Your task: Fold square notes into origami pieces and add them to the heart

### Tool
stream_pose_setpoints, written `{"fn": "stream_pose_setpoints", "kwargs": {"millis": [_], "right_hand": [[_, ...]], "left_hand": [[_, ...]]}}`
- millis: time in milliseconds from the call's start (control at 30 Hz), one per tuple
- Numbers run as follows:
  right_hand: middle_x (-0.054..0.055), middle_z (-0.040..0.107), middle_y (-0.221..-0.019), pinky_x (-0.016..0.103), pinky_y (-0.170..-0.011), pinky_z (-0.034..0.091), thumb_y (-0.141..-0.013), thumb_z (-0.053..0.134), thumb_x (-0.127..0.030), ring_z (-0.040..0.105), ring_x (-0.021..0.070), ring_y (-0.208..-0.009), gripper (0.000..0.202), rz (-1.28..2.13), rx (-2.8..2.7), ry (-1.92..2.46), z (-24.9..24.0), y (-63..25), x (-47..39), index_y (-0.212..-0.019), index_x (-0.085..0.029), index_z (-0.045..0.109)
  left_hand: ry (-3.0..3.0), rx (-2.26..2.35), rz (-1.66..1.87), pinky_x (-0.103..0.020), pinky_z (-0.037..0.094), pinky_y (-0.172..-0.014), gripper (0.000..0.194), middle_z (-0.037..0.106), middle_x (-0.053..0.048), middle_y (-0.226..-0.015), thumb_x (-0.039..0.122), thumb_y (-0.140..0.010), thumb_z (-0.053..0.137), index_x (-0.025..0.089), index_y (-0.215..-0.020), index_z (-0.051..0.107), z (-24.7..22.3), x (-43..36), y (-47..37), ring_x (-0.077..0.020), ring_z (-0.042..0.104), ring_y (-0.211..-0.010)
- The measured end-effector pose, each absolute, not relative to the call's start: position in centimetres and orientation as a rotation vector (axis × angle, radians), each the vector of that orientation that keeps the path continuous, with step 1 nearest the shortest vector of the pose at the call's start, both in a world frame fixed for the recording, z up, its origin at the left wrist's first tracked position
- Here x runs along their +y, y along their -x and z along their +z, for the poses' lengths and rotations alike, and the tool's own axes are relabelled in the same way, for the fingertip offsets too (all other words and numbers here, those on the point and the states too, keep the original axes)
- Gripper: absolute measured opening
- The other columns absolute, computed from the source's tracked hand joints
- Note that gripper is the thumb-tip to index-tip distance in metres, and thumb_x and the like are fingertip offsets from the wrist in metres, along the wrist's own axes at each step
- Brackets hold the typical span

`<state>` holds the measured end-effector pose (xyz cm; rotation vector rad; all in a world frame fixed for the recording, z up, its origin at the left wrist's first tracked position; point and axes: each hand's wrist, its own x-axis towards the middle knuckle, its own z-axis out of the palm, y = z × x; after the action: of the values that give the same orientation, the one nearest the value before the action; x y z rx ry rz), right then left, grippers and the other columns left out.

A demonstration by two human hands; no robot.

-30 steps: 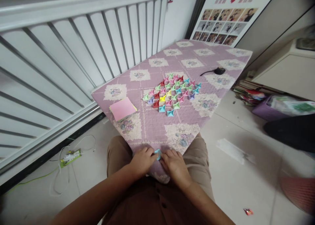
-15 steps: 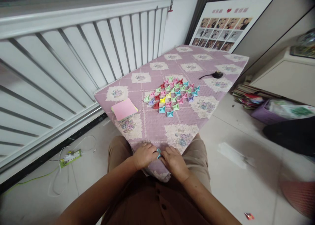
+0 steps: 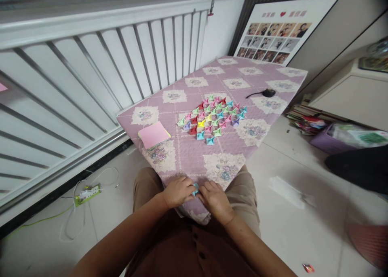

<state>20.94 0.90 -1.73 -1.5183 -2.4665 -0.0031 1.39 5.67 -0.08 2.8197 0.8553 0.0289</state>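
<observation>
A small piece of blue paper (image 3: pixel 195 189) is pinched between my two hands at the near corner of the table. My left hand (image 3: pixel 179 192) has its fingers closed on the paper's left side. From the right, my right hand (image 3: pixel 214 197) grips the same paper, its fingers curled. Farther up the cloth (image 3: pixel 190 157), several folded paper pieces (image 3: pixel 208 128) in green, pink, red, yellow, blue and purple stand in a diamond-like group. To their left lies a stack of square paper sheets (image 3: pixel 154 135) with a pink one on top.
A black object with a thin tail (image 3: pixel 268 92) lies on the table's far right part. A white radiator (image 3: pixel 130 54) runs along the left. On the floor are a power strip (image 3: pixel 87 193) at left and a purple bin (image 3: pixel 325 138) at right.
Both hands stay nearly in place around the blue paper, and slightly more of it shows between the fingers. The camera view has shifted a little.
</observation>
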Motion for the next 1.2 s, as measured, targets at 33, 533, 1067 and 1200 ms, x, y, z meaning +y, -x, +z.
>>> {"fn": "stream_pose_setpoints", "kwargs": {"millis": [33, 533, 1067, 1200], "right_hand": [[0.004, 0.059, -0.079, 0.034, -0.076, 0.034, -0.086, 0.061, -0.032, 0.050, 0.0213, -0.082, 0.013, -0.013, -2.461, 1.517, -1.8, -20.9, 0.9, -0.079, -0.020, 0.062], [0.005, 0.060, -0.079, 0.031, -0.072, 0.040, -0.089, 0.053, -0.028, 0.054, 0.0196, -0.077, 0.014, 0.335, -2.195, 1.508, -1.4, -20.6, 1.4, -0.080, -0.019, 0.060], [0.004, 0.062, -0.080, 0.027, -0.071, 0.042, -0.088, 0.050, -0.020, 0.057, 0.0175, -0.077, 0.014, 0.365, -2.178, 1.702, -1.0, -20.2, 2.3, -0.078, -0.019, 0.060], [0.005, 0.060, -0.078, 0.028, -0.071, 0.042, -0.089, 0.049, -0.019, 0.056, 0.0173, -0.076, 0.017, 0.273, -2.262, 1.568, -1.6, -20.4, 1.8, -0.079, -0.019, 0.063]], "left_hand": [[-2.812, 0.865, 0.029, -0.031, 0.041, -0.079, 0.023, 0.057, -0.004, -0.097, 0.040, -0.088, 0.056, 0.021, -0.100, 0.061, -0.1, 5.6, -1.4, -0.0199, 0.049, -0.092], [-2.540, 1.074, 0.171, -0.029, 0.043, -0.082, 0.028, 0.062, -0.004, -0.097, 0.034, -0.096, 0.041, 0.022, -0.097, 0.066, 0.2, 5.5, -2.2, -0.0171, 0.055, -0.090], [-2.181, 1.355, -0.006, -0.028, 0.045, -0.077, 0.018, 0.068, -0.005, -0.092, 0.026, -0.086, 0.050, 0.020, -0.087, 0.067, 0.8, 7.4, -4.6, -0.0187, 0.061, -0.086], [-2.214, 1.390, -0.056, -0.029, 0.046, -0.073, 0.015, 0.067, -0.005, -0.090, 0.027, -0.085, 0.052, 0.020, -0.090, 0.064, 1.0, 7.7, -4.8, -0.0191, 0.061, -0.081]]}}
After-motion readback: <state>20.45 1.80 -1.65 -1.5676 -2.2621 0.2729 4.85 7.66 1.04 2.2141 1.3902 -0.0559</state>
